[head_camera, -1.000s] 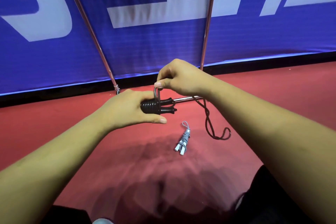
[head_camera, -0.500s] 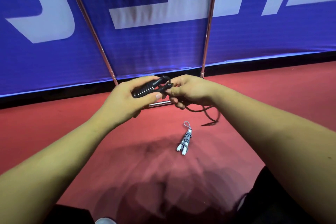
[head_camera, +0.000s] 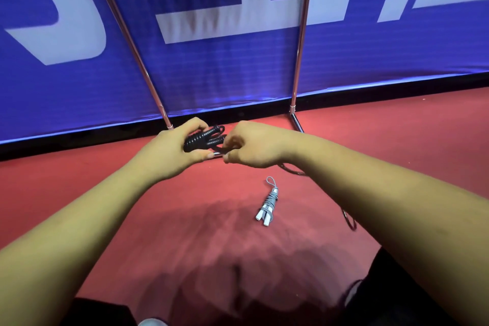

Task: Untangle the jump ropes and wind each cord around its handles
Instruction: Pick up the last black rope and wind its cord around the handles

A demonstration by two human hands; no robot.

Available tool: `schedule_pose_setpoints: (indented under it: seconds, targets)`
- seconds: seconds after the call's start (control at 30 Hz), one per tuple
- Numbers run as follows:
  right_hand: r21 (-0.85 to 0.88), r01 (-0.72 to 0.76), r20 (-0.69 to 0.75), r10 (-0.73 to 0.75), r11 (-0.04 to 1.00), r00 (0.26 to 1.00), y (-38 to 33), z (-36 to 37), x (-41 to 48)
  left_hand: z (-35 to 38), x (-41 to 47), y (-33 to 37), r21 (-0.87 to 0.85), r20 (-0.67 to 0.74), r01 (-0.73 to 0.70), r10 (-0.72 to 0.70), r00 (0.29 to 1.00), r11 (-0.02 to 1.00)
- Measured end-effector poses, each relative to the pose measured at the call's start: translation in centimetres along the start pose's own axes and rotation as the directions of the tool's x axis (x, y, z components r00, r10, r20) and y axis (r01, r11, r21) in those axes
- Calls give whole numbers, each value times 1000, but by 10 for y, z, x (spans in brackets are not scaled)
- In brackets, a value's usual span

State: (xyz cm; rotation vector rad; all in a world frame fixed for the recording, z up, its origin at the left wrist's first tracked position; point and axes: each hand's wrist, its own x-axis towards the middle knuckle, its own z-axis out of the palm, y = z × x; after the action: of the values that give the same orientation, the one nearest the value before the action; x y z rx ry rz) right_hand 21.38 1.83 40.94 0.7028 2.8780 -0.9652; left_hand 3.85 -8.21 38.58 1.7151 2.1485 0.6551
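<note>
two ropes: left hand grips the black handles, right hand pinches the black cord (grey rope lies apart).

Bright light, soft shadows on red floor, bowed edges, banner lettering perhaps motion-blurred

Both bare forearms enter from the lower corners of the frame and converge just above centre. Left hand: back toward the camera, fingers curled over the top and thumb underneath, gripping the black handles. Right hand: knuckles uppermost, wrist slightly bent, fingers curled inward and pinching the black cord just beside the left thumb. The two hands are almost touching.
</note>
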Motion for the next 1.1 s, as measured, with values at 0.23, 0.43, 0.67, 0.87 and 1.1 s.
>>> schedule_pose_setpoints:
  seconds: [0.23,0.43,0.67,0.87,1.1]
  targets:
    - [-235,79,-25,-87,969,996,-4,-13,-3,8,3,9,323,173,-63,7,985,944]
    - [-186,38,-210,-78,982,975,5,-25,-2,13,-10,28,309,161,-86,37,986,947]
    - [217,84,-204,-39,973,978,22,-30,0,15,-17,38,152,99,-125,111,989,980]
    - [545,29,-94,27,838,995,41,-19,5,5,-19,46,-351,-33,-103,97,995,931]
    - [572,-93,41,84,815,996,41,8,6,-7,-13,41,-550,-140,13,-107,984,835]
